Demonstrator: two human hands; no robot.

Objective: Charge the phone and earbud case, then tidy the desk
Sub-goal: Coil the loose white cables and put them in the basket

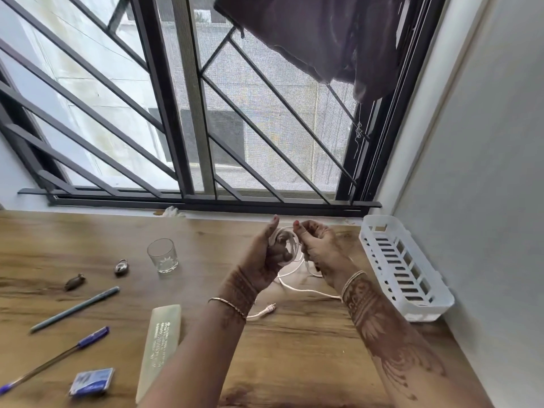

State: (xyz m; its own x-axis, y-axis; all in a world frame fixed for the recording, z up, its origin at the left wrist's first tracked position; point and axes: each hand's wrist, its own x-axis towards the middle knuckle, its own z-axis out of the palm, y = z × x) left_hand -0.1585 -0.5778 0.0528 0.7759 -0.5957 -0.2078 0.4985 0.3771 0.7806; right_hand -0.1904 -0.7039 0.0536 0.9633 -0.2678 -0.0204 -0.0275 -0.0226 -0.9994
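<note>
A white basket [424, 315] sits on the wooden bench [294, 363] against the right wall. A white cable [290, 242] is looped round the left hand [269, 248], whose grip holds the coils. The right hand [319, 245] pinches the strand just beside them. The tail lies on the bench, its plug [270, 307] near the left wrist. No phone or earbud case shows. A slack grip could let the coils spring loose, and the plug might snag under that wrist.

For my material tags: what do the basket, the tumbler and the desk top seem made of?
Basket: white plastic, probably, moulded slots. Tumbler: clear glass, see-through, patterned base. Desk top: wood grain, maybe laminate; cannot tell.
</note>
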